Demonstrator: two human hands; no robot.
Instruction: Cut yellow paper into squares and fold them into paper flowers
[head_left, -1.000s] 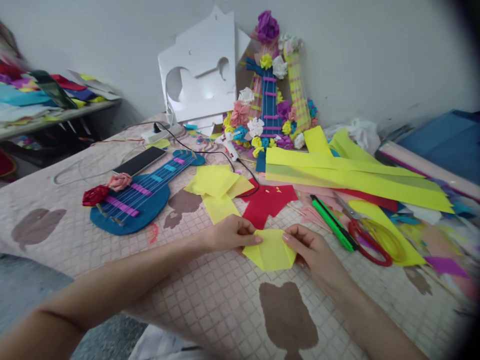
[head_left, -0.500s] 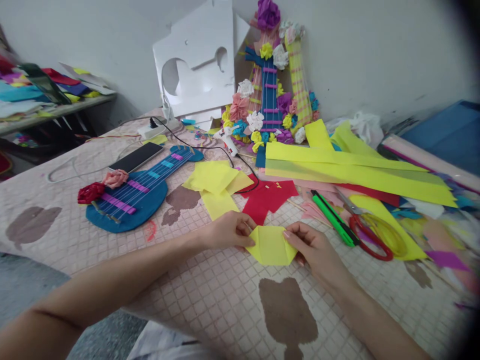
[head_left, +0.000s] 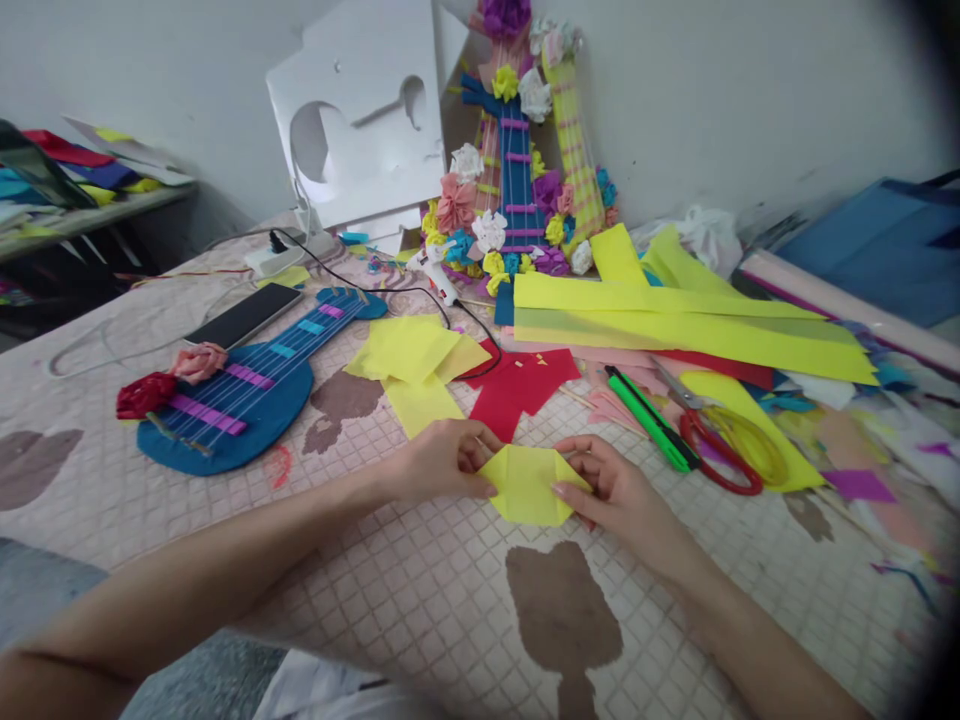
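Observation:
A small piece of yellow paper (head_left: 531,486), its corners folded in at both ends, is held between my two hands just above the table. My left hand (head_left: 444,460) pinches its left end, fingers curled. At the right end, the thumb of my right hand (head_left: 611,485) lies on top of the paper with the fingers behind it. Beyond my left hand lie loose yellow paper pieces (head_left: 416,350). A red paper piece (head_left: 517,385) with tiny yellow scraps on it rests just past the folded piece.
Right of my hands lie a green cutter knife (head_left: 649,420) and red-handled scissors (head_left: 720,455). Long yellow paper strips (head_left: 675,320) stretch behind them. A blue paper guitar (head_left: 247,400), a phone (head_left: 244,315) and a corded glue gun (head_left: 435,272) are at left and back. Flowered paper guitars (head_left: 520,180) lean on the wall.
My view has shifted slightly, so most things sit farther left. My right thumb has moved inward over the paper's right fold. My left hand keeps its pinch.

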